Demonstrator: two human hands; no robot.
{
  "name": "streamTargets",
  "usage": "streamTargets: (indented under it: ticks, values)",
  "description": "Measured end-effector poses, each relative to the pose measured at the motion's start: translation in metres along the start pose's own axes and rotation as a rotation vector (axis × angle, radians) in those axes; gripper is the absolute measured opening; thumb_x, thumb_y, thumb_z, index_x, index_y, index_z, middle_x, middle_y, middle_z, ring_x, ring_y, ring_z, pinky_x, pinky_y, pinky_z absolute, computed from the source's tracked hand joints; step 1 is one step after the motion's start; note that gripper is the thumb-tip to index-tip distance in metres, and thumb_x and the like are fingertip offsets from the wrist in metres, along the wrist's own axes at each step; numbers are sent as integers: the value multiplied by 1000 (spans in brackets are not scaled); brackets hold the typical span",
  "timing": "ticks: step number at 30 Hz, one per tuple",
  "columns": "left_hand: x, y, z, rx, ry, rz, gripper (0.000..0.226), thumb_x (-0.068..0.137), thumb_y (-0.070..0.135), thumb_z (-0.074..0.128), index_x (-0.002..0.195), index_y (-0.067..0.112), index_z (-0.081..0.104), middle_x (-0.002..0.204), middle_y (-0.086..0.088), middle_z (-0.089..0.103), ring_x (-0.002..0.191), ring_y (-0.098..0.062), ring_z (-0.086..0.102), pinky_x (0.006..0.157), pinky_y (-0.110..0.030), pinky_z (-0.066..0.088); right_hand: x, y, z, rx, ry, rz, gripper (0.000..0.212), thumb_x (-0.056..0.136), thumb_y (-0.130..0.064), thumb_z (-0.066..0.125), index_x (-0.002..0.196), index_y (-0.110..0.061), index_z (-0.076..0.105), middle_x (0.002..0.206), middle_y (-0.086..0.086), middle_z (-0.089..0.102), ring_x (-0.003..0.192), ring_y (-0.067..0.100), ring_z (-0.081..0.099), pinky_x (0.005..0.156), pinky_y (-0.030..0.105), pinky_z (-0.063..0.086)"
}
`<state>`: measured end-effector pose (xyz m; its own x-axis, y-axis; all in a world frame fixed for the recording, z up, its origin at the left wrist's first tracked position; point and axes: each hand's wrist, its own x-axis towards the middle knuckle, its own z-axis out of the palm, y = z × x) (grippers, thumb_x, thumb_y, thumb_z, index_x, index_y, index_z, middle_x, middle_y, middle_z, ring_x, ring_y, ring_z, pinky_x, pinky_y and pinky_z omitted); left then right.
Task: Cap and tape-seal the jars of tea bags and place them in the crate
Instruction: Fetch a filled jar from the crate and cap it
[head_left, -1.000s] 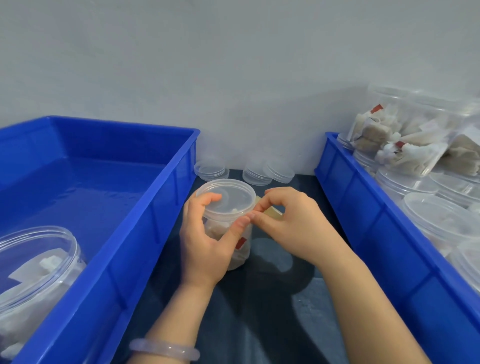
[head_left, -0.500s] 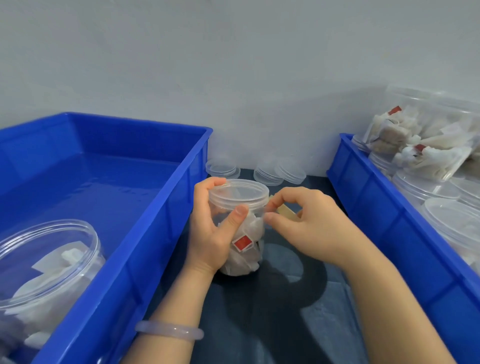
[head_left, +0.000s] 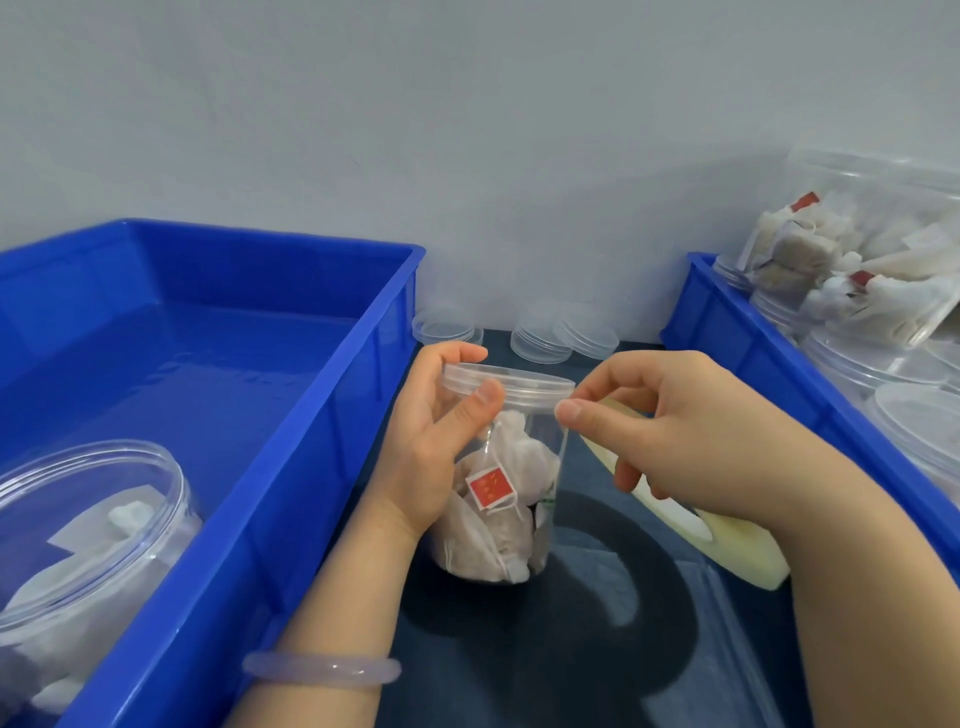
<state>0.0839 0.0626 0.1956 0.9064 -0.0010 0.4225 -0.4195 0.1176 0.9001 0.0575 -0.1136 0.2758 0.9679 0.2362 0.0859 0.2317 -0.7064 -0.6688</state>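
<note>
— Where do we have the jar (head_left: 496, 525)?

— Between the two crates, upright, its base down on the dark bench (head_left: 597, 654). Our left hand (head_left: 428, 447) is wrapped round its upper part: the thumb lies across the front just below the lid (head_left: 511, 383), and the fingers curl round the back at the rim.

— So the lid is on?

— Yes, the clear lid sits on the mouth. Through the wall we see tea bags (head_left: 506, 457) piled inside, and a red tag (head_left: 489, 486) pressed against the front.

— And our right hand (head_left: 696, 441)?

— Its thumb tip touches the jar's right side just under the lid, and the fingers are curled in above and behind it. Whether we pinch something thin and clear there, we cannot tell; nothing shows plainly between thumb and forefinger.

— What lies under that hand?

— A pale cream strip (head_left: 737, 553) on the bench, running from beside the jar towards our right forearm.

— And around us?

— The left crate (head_left: 337, 410) holds one large clear jar (head_left: 88, 525) at its near corner. The right crate (head_left: 727, 332) is packed with capped jars (head_left: 883, 358), with a clear tub of tea bags on top. Spare lids (head_left: 563, 338) stand against the wall behind our jar. A pale bracelet (head_left: 322, 673) rings our left wrist.
</note>
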Motion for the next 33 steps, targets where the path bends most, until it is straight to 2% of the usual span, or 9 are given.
streamTargets:
  ticks: [4, 11, 16, 19, 21, 25, 28, 29, 33]
  values:
    - [0, 3, 0, -24, -16, 9, 31, 78, 30, 60, 106, 18, 54, 94, -7, 60, 84, -11, 61, 71, -20, 49, -1, -3, -2, 6, -52, 64, 35, 74, -62, 52, 81, -30, 62, 58, -13, 65, 47, 5, 62, 51, 25, 51]
    - [0, 6, -1, -43, -45, 14, 31, 78, 27, 60, 106, 16, 54, 92, -2, 62, 82, -5, 63, 69, -16, 49, -2, -4, -2, -3, -6, 116, 33, 74, -61, 57, 78, -29, 61, 56, -14, 64, 36, 4, 54, 44, 18, 38]
    - [0, 7, -2, -74, -33, -5, 47, 68, 43, 66, 107, 17, 55, 95, -5, 64, 86, -12, 64, 72, -19, 50, 0, -5, 0, 11, 13, 148, 34, 70, -61, 62, 77, -28, 61, 54, -8, 63, 40, 4, 56, 41, 17, 39]
    - [1, 7, -4, -75, -32, -13, 48, 68, 43, 66, 107, 17, 56, 92, -1, 66, 86, -12, 65, 71, -20, 51, 2, -3, 3, 16, 9, 183, 36, 68, -65, 62, 78, -30, 60, 63, -7, 63, 44, 3, 59, 42, 18, 41]
    - [1, 5, -5, -68, -33, -23, 48, 68, 43, 65, 107, 16, 57, 91, 2, 67, 86, -13, 65, 72, -22, 51, 4, -2, 4, -4, -9, 180, 45, 63, -73, 58, 81, -31, 59, 68, -6, 64, 46, 3, 60, 46, 21, 44]
    - [-2, 2, -1, -92, -46, -62, 54, 65, 49, 68, 108, 17, 57, 94, -4, 64, 88, -20, 62, 80, -35, 49, 4, 1, 3, -69, 11, 151, 73, 36, -86, 38, 84, -34, 58, 69, -9, 65, 57, 5, 63, 54, 25, 52]
    - [-1, 5, 1, -3, -105, -132, 82, 45, 69, 79, 111, 25, 57, 104, 0, 65, 92, -14, 66, 78, -25, 52, 3, 4, 4, -97, 16, 138, 75, 35, -87, 37, 83, -34, 57, 77, -11, 63, 64, 6, 62, 57, 26, 53]
    - [0, 6, 1, 52, -97, -150, 85, 39, 68, 80, 111, 29, 57, 107, 2, 65, 93, -10, 67, 75, -20, 52, 3, 4, 4, -108, 4, 137, 75, 36, -88, 37, 84, -33, 57, 78, -11, 63, 65, 6, 61, 57, 26, 52]
    - [1, 6, 0, 86, -63, -172, 73, 44, 53, 78, 110, 27, 58, 104, 4, 67, 92, -7, 67, 70, -16, 51, 3, 1, 8, -136, -28, 137, 76, 37, -90, 37, 84, -34, 56, 75, -11, 62, 63, 4, 59, 56, 24, 49]
